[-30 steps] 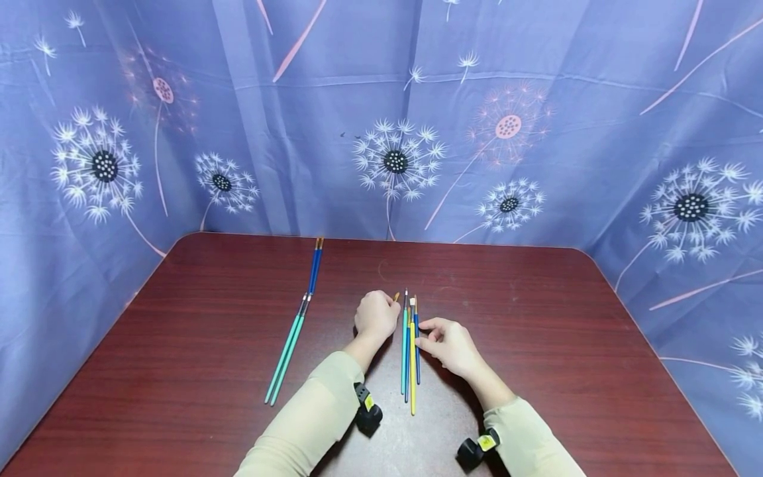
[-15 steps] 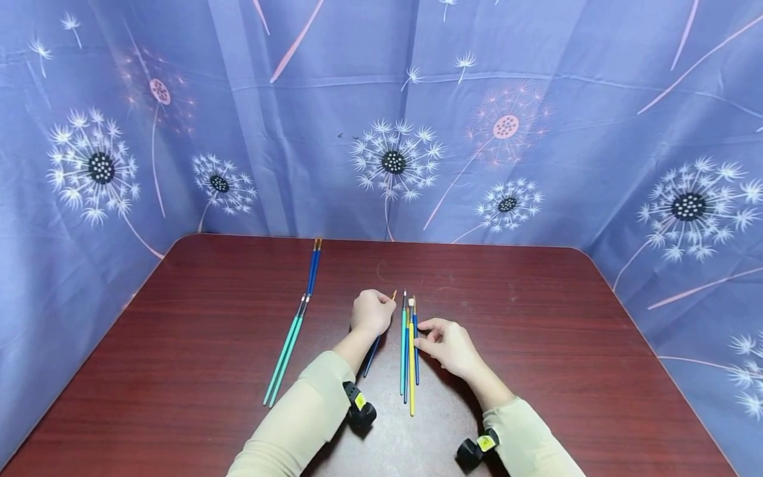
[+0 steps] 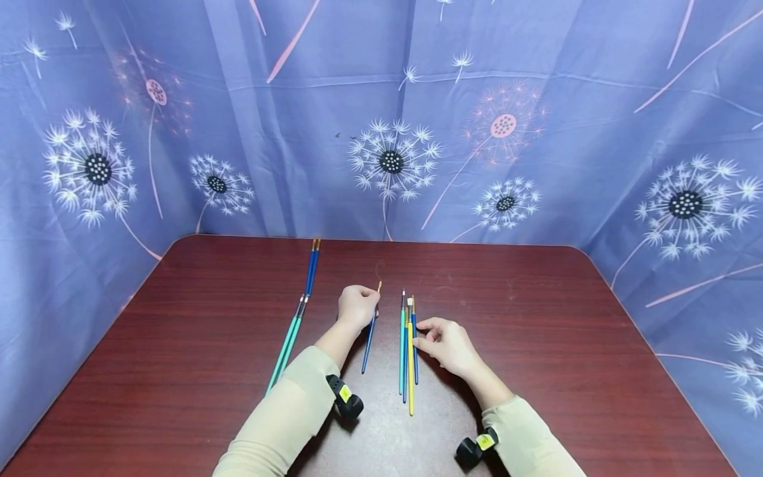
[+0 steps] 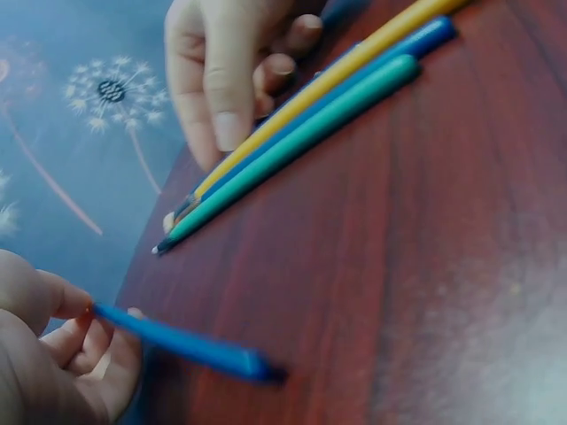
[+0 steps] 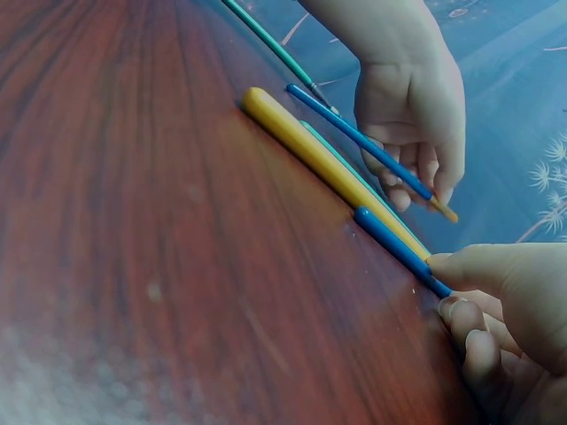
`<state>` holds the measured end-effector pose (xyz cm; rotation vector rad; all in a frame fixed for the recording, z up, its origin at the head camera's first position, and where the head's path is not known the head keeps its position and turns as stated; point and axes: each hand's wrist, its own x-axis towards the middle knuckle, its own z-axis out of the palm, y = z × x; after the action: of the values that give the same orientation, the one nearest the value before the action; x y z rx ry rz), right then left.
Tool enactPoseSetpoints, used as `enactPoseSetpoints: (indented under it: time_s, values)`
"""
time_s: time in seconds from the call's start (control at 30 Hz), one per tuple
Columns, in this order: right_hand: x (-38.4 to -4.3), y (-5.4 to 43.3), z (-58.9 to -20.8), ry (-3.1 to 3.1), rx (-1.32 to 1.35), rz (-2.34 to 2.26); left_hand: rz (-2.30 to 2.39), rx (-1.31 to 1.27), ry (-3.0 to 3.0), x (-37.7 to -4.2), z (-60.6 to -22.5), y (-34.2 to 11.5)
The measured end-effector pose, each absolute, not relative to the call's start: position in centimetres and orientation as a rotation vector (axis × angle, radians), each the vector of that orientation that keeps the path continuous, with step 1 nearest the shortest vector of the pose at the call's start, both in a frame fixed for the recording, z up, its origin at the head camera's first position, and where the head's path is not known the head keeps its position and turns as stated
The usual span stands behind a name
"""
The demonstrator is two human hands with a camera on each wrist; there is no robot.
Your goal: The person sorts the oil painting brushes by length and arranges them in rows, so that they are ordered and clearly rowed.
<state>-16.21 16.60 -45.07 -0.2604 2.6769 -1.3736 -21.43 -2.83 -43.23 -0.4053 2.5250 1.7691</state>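
Note:
My left hand (image 3: pixel 357 306) pinches a blue paintbrush (image 3: pixel 369 344) near its ferrule, the tan bristles pointing away from me and the handle slanting back toward me. The right wrist view shows this blue brush (image 5: pixel 363 142) tilted between the left thumb and fingers. My right hand (image 3: pixel 451 344) is at a bunch of brushes, with thumb and curled fingers around a blue paintbrush (image 5: pixel 399 248) on the bunch's right side. The thumb tip meets the yellow paintbrush (image 3: pixel 411 371) beside it. A green paintbrush (image 3: pixel 402 351) and another blue paintbrush (image 3: pixel 406 371) lie in the bunch.
At the left of the dark red table (image 3: pixel 512 298), two blue paintbrushes (image 3: pixel 312 268) lie side by side near the far edge. Two green paintbrushes (image 3: pixel 289 344) continue that line toward me, partly behind the left sleeve (image 3: pixel 280 411). A patterned curtain (image 3: pixel 298 132) surrounds the table.
My left hand has drawn its blue paintbrush leftward, away from the bunch, and its handle has come into view. My right hand has stayed where it was on the bunch.

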Motion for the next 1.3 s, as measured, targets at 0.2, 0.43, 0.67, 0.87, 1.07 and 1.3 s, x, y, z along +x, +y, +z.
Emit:
enactPoseSetpoints:
  time_s: [0.2, 0.43, 0.67, 0.87, 1.07, 1.3]
  values:
    - [-16.3, 16.6, -45.1, 2.672, -0.254, -1.373, 2.074, -0.5, 2.138, -21.9, -43.1, -3.7]
    - [-16.3, 16.7, -45.2, 2.667, -0.259, -1.377, 2.08, -0.543, 2.088, -22.3, -43.4, -4.7]
    - [-16.2, 16.7, -45.2, 2.67, -0.268, -1.382, 2.131, -0.551, 2.029, -22.6, -43.6, -5.6]
    - [-16.2, 16.7, -45.2, 2.67, -0.266, -1.386, 2.096, -0.54, 2.045, -22.8, -43.1, -6.1]
    - [-16.2, 16.7, -45.3, 2.682, -0.282, -1.37, 2.115, -0.561, 2.001, -23.0, -42.8, -6.6]
    - [-16.2, 16.7, -45.3, 2.68, -0.287, -1.378, 2.181, -0.582, 1.943, -23.2, -42.5, -7.6]
